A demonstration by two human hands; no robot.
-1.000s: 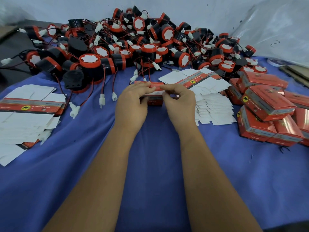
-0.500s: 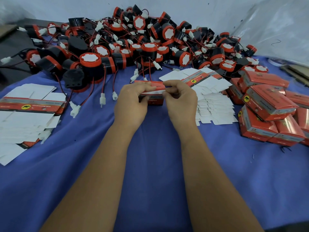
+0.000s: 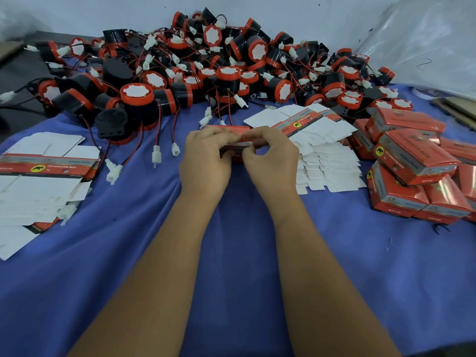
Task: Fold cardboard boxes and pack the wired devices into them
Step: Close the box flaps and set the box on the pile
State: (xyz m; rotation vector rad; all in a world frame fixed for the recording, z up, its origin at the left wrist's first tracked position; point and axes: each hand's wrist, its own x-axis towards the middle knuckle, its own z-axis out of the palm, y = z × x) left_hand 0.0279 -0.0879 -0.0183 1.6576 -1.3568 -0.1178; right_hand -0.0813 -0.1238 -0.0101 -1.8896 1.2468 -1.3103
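We see the red box (image 3: 235,140) mid-cloth, gripped by both hands: left hand (image 3: 206,161) curls round its left end, right hand (image 3: 273,158) pinches the front flap (fingers now bent tighter than a second ago). Behind lie wired devices (image 3: 195,70); flat blanks (image 3: 322,150) and packed boxes (image 3: 412,163) sit rightward on the blue cloth (image 3: 244,253).

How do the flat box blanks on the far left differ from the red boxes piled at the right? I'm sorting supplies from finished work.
The flat box blanks lie unfolded in a spread stack, mostly white inner faces up; the red boxes are folded into closed blocks. The blanks show only a red printed strip; the boxes show red on every visible face. The blanks lie level; the boxes sit tilted against one another. Both carry the same yellow emblem and rest on the blue cloth.
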